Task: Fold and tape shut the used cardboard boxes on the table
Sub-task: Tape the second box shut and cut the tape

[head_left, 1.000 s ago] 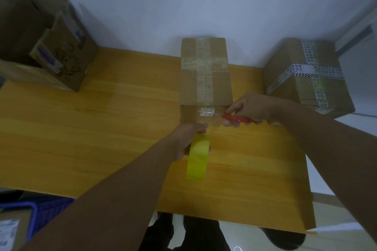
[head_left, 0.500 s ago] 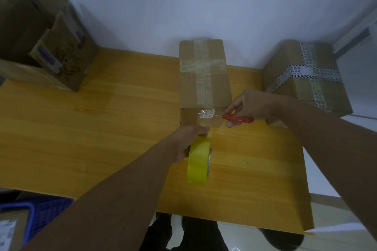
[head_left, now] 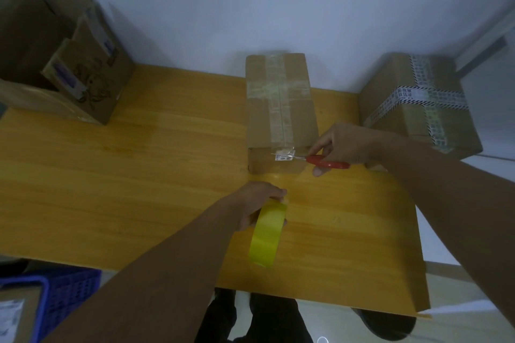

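Observation:
A long closed cardboard box (head_left: 278, 108) lies in the middle of the wooden table (head_left: 139, 175), with clear tape running along its top seam and over its near end. My right hand (head_left: 342, 145) grips red-handled scissors (head_left: 326, 161) whose blades sit at the tape on the box's near top edge. My left hand (head_left: 259, 203) holds a yellow roll of tape (head_left: 267, 234) a little in front of the box, above the table.
An open cardboard box (head_left: 80, 83) with raised flaps stands at the far left. A taped box (head_left: 418, 103) with printed white tape sits at the far right edge. A blue crate (head_left: 64, 289) is below the table's near-left edge.
My left hand has drawn the yellow roll back toward me, away from the box. The scissors stay at the tape on the box's near edge.

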